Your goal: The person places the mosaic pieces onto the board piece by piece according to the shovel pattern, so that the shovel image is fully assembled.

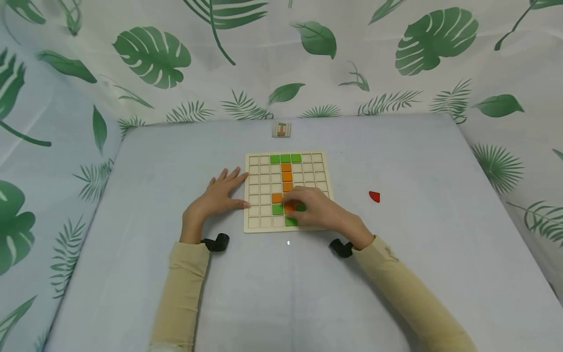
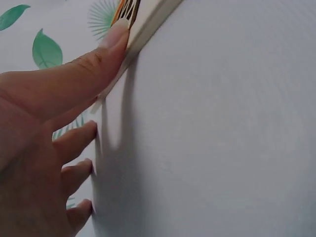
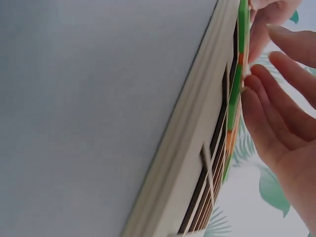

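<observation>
A square wooden grid board [image 1: 259, 190] lies on the table with green tiles [image 1: 286, 158] across its far row and orange tiles [image 1: 287, 177] in a column below them. Spread along the board's left edge is my left hand [image 1: 217, 196], its thumb [image 2: 111, 42] touching the rim. Over the near part of the board reaches my right hand [image 1: 316, 208], its bent fingers around an orange tile [image 1: 290, 209]. In the right wrist view a gap shows between thumb and fingertips [image 3: 247, 96], with no piece visible there. The hand partly hides nearby green and orange tiles.
Behind the board lies a small patterned card [image 1: 281, 130]. A red, wedge-like piece [image 1: 374, 196] rests to the right of the board. Leaf-printed cloth [image 1: 321, 63] hangs behind the table. Black wrist devices [image 1: 217, 242] sit at both cuffs.
</observation>
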Action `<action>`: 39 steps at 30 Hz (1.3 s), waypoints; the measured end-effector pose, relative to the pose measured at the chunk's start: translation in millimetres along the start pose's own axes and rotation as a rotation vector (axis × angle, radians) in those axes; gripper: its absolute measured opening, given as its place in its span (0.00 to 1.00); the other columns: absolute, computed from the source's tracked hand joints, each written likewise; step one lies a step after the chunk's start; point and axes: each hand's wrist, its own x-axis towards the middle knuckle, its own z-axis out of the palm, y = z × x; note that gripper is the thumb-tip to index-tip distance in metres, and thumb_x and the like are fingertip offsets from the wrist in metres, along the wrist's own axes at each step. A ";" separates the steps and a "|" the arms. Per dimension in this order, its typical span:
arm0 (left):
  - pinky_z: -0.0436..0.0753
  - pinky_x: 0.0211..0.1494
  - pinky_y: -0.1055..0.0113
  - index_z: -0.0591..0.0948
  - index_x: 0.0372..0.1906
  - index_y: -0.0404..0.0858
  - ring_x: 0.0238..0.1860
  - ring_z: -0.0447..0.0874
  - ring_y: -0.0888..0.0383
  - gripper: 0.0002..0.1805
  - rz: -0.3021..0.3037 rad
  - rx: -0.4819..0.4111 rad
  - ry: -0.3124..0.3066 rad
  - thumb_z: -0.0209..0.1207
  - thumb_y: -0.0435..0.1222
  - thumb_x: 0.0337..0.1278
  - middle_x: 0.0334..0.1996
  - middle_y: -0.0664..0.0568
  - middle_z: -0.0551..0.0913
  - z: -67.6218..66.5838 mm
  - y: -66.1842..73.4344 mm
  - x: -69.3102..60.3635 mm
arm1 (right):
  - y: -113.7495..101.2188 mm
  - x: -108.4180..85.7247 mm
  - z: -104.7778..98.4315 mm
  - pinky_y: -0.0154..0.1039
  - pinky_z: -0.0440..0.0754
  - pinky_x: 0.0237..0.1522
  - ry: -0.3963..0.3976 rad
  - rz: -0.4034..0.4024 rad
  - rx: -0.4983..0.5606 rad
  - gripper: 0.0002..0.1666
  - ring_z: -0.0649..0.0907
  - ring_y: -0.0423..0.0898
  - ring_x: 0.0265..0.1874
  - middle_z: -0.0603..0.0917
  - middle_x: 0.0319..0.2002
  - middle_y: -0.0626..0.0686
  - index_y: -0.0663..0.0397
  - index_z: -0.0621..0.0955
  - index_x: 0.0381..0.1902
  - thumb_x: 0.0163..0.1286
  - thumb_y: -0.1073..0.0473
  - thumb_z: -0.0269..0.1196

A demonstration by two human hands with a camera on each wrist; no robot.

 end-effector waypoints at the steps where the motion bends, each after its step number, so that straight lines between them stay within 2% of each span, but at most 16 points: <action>1: 0.31 0.82 0.37 0.54 0.84 0.44 0.84 0.28 0.39 0.51 -0.003 -0.001 -0.007 0.68 0.50 0.63 0.84 0.43 0.43 -0.3 0.6 0.9 | 1.3 -2.1 -0.9 0.44 0.83 0.51 0.014 -0.001 0.000 0.16 0.83 0.47 0.44 0.88 0.46 0.50 0.57 0.87 0.51 0.65 0.64 0.72; 7: 0.32 0.83 0.37 0.53 0.84 0.44 0.84 0.27 0.39 0.51 -0.027 0.008 -0.022 0.68 0.51 0.63 0.84 0.43 0.42 -0.8 -0.7 2.2 | 9.7 -16.1 -8.5 0.48 0.86 0.49 0.094 -0.029 0.044 0.15 0.86 0.52 0.45 0.90 0.46 0.54 0.60 0.87 0.49 0.63 0.67 0.72; 13: 0.31 0.82 0.37 0.52 0.84 0.44 0.84 0.27 0.38 0.51 -0.015 0.007 -0.018 0.67 0.51 0.64 0.84 0.43 0.41 1.2 -5.1 -1.1 | 18.0 -33.6 -20.4 0.50 0.87 0.49 0.130 -0.007 0.063 0.15 0.86 0.53 0.45 0.89 0.47 0.56 0.63 0.86 0.50 0.65 0.68 0.71; 18: 0.30 0.82 0.37 0.52 0.84 0.43 0.83 0.27 0.37 0.51 0.006 0.000 -0.013 0.66 0.51 0.65 0.84 0.41 0.41 0.7 -4.3 -3.0 | 24.1 -47.3 -31.5 0.52 0.86 0.50 0.152 0.059 0.042 0.16 0.86 0.53 0.45 0.89 0.48 0.56 0.61 0.86 0.52 0.65 0.67 0.71; 22: 0.30 0.82 0.37 0.51 0.84 0.42 0.83 0.26 0.37 0.50 0.000 -0.001 -0.022 0.66 0.49 0.66 0.84 0.41 0.41 0.1 -3.1 -3.6 | 30.8 -56.8 -37.4 0.52 0.86 0.51 0.150 0.111 0.031 0.17 0.85 0.53 0.46 0.89 0.49 0.55 0.60 0.86 0.53 0.66 0.66 0.71; 31: 0.31 0.81 0.34 0.52 0.83 0.40 0.83 0.28 0.35 0.49 0.026 0.013 -0.006 0.64 0.49 0.67 0.84 0.39 0.42 1.3 -4.2 -3.2 | 49.4 -77.7 -46.0 0.52 0.86 0.50 0.199 0.145 0.002 0.16 0.85 0.54 0.45 0.89 0.49 0.57 0.63 0.85 0.52 0.66 0.70 0.69; 39: 0.30 0.82 0.36 0.52 0.84 0.41 0.83 0.27 0.37 0.49 0.026 0.005 -0.006 0.65 0.49 0.67 0.84 0.41 0.42 2.3 -2.4 -1.2 | 58.6 -99.1 -56.4 0.54 0.85 0.49 0.238 0.198 -0.028 0.17 0.85 0.55 0.44 0.89 0.48 0.58 0.62 0.85 0.52 0.64 0.70 0.70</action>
